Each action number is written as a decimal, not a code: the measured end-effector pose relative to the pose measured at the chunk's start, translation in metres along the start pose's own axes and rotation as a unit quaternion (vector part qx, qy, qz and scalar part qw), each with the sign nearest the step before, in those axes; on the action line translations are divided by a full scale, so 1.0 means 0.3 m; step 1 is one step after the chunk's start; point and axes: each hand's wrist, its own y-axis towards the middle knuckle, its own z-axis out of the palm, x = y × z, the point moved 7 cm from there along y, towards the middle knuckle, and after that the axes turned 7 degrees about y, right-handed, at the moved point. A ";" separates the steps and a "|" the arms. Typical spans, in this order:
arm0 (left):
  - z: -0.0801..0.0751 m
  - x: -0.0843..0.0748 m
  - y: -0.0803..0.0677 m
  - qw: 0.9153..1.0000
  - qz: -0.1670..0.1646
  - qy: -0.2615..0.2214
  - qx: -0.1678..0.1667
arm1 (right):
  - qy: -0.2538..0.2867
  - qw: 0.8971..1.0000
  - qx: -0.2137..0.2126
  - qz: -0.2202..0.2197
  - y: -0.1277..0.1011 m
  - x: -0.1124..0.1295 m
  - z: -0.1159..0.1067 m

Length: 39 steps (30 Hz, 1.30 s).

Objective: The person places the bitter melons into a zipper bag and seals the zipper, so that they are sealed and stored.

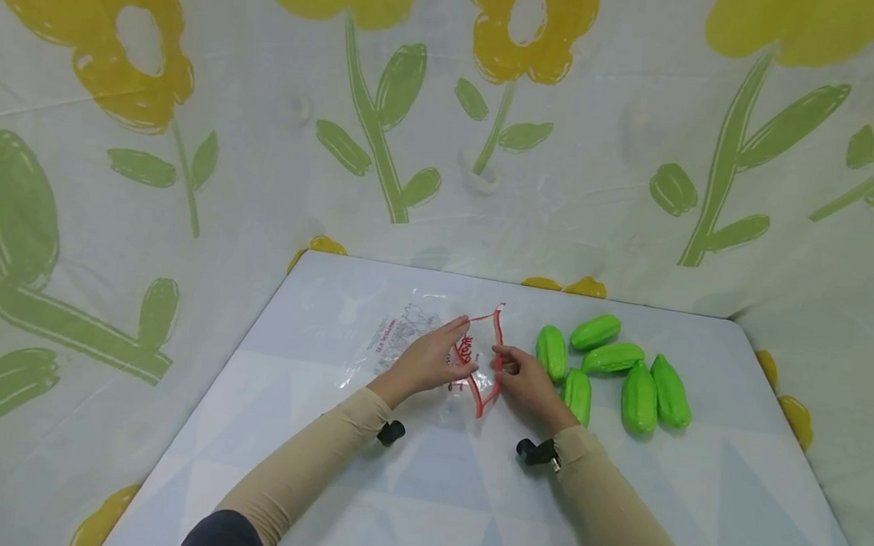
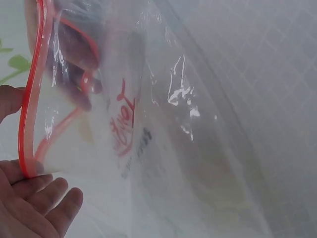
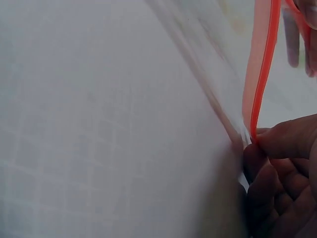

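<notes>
Nearest to me, both forearms in tan sleeves reach forward over the pale table (image 1: pixel 424 489) and angle inward, so the hands meet around its middle.

My left hand (image 1: pixel 424 362) lies with the palm turned toward the right and the fingers stretched out to the mouth of a clear plastic bag (image 1: pixel 410 342). From the head view the fingertips seem to reach into the opening beside the red zip strip (image 1: pixel 485 368). In the left wrist view the fingers (image 2: pixel 44 201) look relaxed and fairly straight, with the red strip (image 2: pixel 27 114) passing just beside the thumb; I cannot tell whether that hand truly pinches the edge or only props it apart.

My right hand (image 1: pixel 524 383) is curled, knuckles toward me. In the right wrist view its fingertips (image 3: pixel 285 141) are pinched together on the red strip (image 3: pixel 262 74) at the bag's edge, so this hand is clamped on the bag.

The bag lies on the table between the hands and stretches away to the left, its mouth held up and apart with the red rim forming a loop. Red lettering (image 2: pixel 124 121) shows on its side.

Just beyond and to the right of the right hand, six green toy vegetables (image 1: pixel 614 376) lie in a loose cluster on the table. Farthest back hangs a white cloth with yellow flowers (image 1: pixel 527 28).
</notes>
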 end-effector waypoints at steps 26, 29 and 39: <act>0.014 -0.005 0.002 0.999 0.009 0.016 -0.027 | -0.092 0.995 -0.039 -0.029 0.018 0.022 0.000; 0.019 0.000 0.004 1.000 0.003 0.009 -0.023 | -0.087 0.995 -0.046 -0.025 0.015 0.016 0.000; 0.030 0.005 0.005 1.000 0.000 -0.002 -0.027 | -0.050 0.997 -0.050 -0.019 0.001 0.004 -0.010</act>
